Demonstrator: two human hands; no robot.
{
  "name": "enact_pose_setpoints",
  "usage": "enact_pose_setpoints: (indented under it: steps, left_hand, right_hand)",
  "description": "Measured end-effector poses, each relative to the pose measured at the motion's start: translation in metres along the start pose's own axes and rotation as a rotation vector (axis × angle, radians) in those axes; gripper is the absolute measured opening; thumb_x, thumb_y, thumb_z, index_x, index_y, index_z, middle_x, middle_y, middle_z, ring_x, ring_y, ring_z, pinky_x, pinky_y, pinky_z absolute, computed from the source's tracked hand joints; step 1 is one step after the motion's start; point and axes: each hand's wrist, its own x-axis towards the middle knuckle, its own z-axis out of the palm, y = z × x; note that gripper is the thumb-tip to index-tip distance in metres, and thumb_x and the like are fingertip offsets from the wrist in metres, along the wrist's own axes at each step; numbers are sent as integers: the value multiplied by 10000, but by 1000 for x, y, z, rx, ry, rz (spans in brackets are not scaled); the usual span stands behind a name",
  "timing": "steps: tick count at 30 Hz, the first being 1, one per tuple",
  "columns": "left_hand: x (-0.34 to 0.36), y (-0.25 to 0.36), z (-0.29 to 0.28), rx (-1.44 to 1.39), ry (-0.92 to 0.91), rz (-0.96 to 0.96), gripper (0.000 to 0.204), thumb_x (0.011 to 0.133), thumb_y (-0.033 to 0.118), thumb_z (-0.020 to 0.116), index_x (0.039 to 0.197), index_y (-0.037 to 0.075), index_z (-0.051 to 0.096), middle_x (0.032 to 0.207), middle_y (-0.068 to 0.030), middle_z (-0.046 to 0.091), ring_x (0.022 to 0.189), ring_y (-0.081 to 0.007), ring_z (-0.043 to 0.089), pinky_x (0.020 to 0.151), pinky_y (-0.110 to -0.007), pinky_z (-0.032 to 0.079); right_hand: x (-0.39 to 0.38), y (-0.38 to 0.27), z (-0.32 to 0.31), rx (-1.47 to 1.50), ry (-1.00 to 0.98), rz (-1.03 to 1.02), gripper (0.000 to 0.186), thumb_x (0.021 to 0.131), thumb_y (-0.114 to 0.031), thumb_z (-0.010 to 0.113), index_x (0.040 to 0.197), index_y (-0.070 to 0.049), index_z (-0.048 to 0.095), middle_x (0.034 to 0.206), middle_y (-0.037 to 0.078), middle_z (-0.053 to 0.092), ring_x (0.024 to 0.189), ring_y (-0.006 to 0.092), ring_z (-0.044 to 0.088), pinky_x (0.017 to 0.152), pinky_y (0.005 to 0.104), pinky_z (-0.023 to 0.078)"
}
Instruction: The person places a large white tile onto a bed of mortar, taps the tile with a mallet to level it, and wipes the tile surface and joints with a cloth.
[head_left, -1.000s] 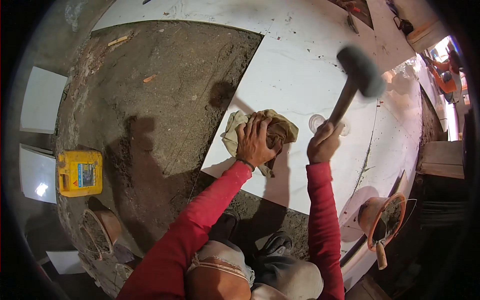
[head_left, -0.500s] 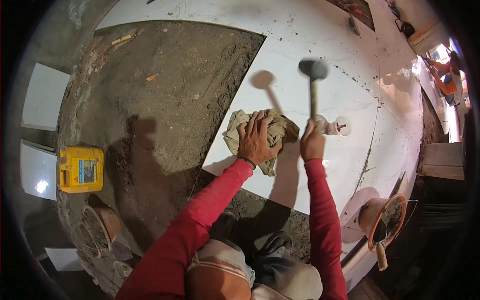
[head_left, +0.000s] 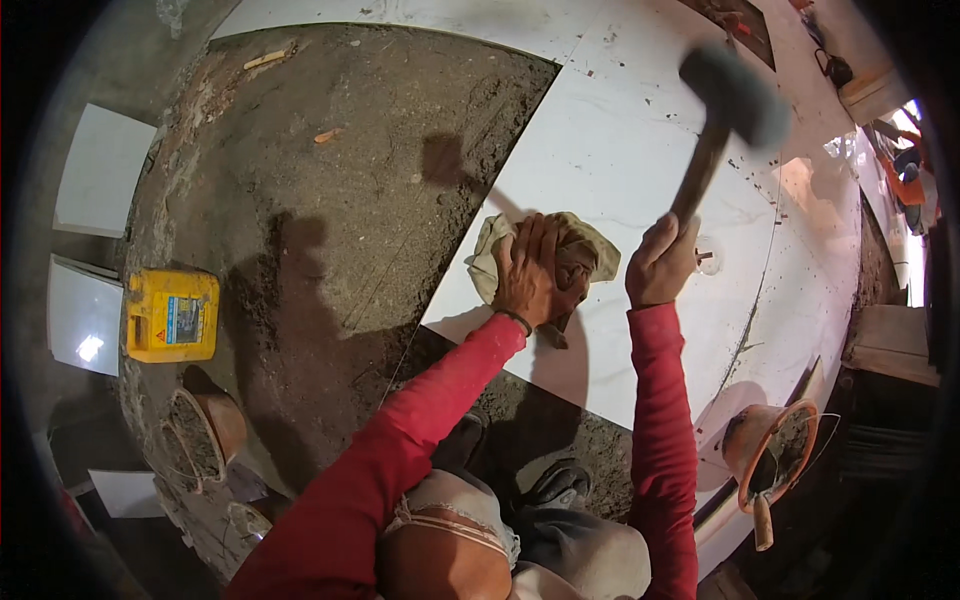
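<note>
Glossy white tile [head_left: 590, 150] spans mid-frame. Right of centre, the right hand [head_left: 660, 265] clenches a blunt mallet [head_left: 735, 95] by its wooden handle [head_left: 698, 175]; at centre, the left hand [head_left: 530, 270], fingers extended, presses crumpled olive cloth [head_left: 590, 240], with gritty brown ground [head_left: 370, 110] further left.

Watching remotely, I'm seeing long red sleeves [head_left: 664, 420], a thin dark wristband [head_left: 517, 322] on the left wrist, faded grey trousers [head_left: 595, 550] with a frayed tear [head_left: 455, 529] at the left knee, and dark footwear [head_left: 562, 486].

Cloth [head_left: 592, 248] on tile [head_left: 600, 165], hammer [head_left: 728, 100] right
</note>
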Motion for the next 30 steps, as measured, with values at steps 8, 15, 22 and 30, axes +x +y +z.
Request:
enact_pose_setpoints:
  steps: [8, 15, 22, 30]
  left_hand:
    - [6, 7, -2, 69, -59, -3, 1038, 845, 596, 720, 1613, -10, 371, 1612, -284, 437, 1546, -426, 334, 1246, -606, 188]
    - [28, 4, 8, 152, -183, 69, 1031, 828, 581, 697, 1613, -13, 391, 1645, -299, 390, 1554, -469, 302, 1292, -634, 135]
    - [28, 0, 17, 143, -124, 121, 1053, 830, 589, 682, 1614, -35, 362, 1656, -327, 349, 1557, -509, 283, 1293, -633, 140]
    - [30, 0, 16, 213, -189, 140, 1062, 834, 611, 695, 1600, -48, 367, 1644, -346, 347, 1546, -539, 278, 1278, -641, 174]
  right_hand:
    - [34, -6, 17, -123, -32, -69, 373, 1136, -390, 492, 1016, -40, 540, 727, 277, 635, 725, 528, 656, 608, 571, 477]
    - [50, 1, 28, -579, -341, 128, 330, 1129, -349, 506, 1045, -38, 580, 778, 313, 675, 749, 530, 676, 622, 605, 482]
    - [56, 0, 26, -253, -4, 139, 288, 1137, -333, 494, 1111, -53, 555, 732, 270, 668, 690, 504, 676, 585, 561, 486]
    - [47, 3, 17, -145, 43, 91, 308, 1131, -319, 518, 1089, -17, 557, 714, 210, 654, 665, 462, 670, 583, 522, 485]
